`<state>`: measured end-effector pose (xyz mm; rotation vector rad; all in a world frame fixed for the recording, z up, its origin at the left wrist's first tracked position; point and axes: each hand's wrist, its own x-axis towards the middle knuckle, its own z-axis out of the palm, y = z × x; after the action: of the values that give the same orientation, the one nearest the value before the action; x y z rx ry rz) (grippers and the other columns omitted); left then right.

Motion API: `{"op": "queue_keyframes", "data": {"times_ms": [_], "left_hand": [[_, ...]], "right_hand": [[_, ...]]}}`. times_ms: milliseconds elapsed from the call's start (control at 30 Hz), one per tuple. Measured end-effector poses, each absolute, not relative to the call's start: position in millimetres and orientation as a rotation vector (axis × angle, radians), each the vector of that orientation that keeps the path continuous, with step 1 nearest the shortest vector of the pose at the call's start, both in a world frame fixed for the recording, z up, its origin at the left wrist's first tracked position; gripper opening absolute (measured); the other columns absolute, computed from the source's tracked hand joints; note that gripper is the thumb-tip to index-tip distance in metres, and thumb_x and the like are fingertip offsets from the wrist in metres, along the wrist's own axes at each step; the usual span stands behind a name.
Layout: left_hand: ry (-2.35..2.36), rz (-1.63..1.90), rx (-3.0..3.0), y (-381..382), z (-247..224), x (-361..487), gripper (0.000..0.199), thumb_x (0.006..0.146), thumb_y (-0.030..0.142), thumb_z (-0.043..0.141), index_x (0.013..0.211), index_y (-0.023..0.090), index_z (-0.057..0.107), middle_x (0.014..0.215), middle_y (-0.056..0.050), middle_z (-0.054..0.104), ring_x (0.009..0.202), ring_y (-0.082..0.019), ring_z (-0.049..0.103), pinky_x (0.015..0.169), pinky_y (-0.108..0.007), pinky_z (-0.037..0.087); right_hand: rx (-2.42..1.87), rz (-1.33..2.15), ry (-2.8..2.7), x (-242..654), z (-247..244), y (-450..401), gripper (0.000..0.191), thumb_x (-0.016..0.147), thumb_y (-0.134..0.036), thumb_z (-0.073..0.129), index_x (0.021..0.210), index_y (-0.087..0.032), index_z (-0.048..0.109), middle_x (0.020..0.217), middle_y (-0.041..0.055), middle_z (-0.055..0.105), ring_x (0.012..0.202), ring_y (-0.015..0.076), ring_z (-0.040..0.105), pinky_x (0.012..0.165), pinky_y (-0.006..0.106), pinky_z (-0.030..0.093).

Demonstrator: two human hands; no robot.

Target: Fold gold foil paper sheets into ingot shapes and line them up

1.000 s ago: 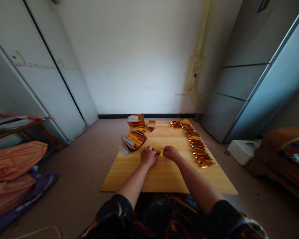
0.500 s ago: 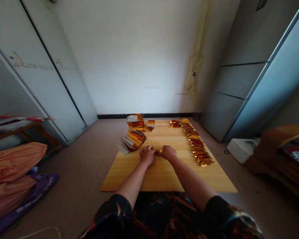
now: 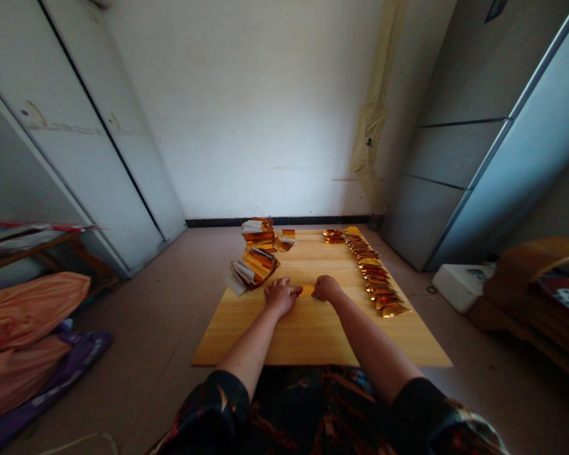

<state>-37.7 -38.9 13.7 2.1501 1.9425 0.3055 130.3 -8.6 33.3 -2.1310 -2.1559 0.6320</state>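
Note:
A small gold foil paper (image 3: 307,291) lies on the wooden board (image 3: 313,335) between my hands. My left hand (image 3: 281,296) is closed on its left end, fingers pressed down. At its right end, my right hand (image 3: 327,288) has its fingers closed together on the paper. Beyond my left hand lies a stack of gold foil sheets (image 3: 260,264), with a second stack (image 3: 257,234) behind it and a loose curled sheet (image 3: 285,240) beside that. A long row of folded gold pieces (image 3: 375,278) runs along the board's right side.
A white wall (image 3: 265,126) stands behind the board. Grey cabinets (image 3: 99,139) are at left, a fridge (image 3: 455,151) at right. Orange bags (image 3: 28,309) lie at left; a white box (image 3: 459,284) and wooden furniture (image 3: 512,303) are at right.
My right hand has moved a little to the right, away from my left hand, and more of the gold paper between them shows. My left hand has hardly moved.

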Motion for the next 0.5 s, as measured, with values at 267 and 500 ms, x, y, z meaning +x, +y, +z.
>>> {"op": "queue_keyframes", "data": {"times_ms": [267, 500], "left_hand": [[1.949, 0.301, 2.148, -39, 14, -36, 0.028, 0.085, 0.040, 0.047, 0.104, 0.052, 0.064, 0.138, 0.007, 0.046, 0.126, -0.025, 0.036, 0.102, -0.045, 0.027], [1.925, 0.282, 2.156, -40, 14, -37, 0.030, 0.085, 0.042, 0.046, 0.109, 0.049, 0.063, 0.140, 0.003, 0.043, 0.128, -0.024, 0.035, 0.103, -0.046, 0.025]], "right_hand": [[-2.162, 0.729, -2.073, 146, 37, -10, 0.008, 0.060, -0.013, 0.065, 0.066, -0.016, 0.069, 0.066, 0.0038, 0.071, 0.056, 0.0124, 0.063, 0.049, 0.015, 0.040], [-2.135, 0.653, -2.020, 148, 37, -16, 0.018, 0.061, -0.008, 0.062, 0.076, -0.015, 0.071, 0.074, 0.0060, 0.071, 0.068, 0.0159, 0.065, 0.057, 0.018, 0.044]]}}
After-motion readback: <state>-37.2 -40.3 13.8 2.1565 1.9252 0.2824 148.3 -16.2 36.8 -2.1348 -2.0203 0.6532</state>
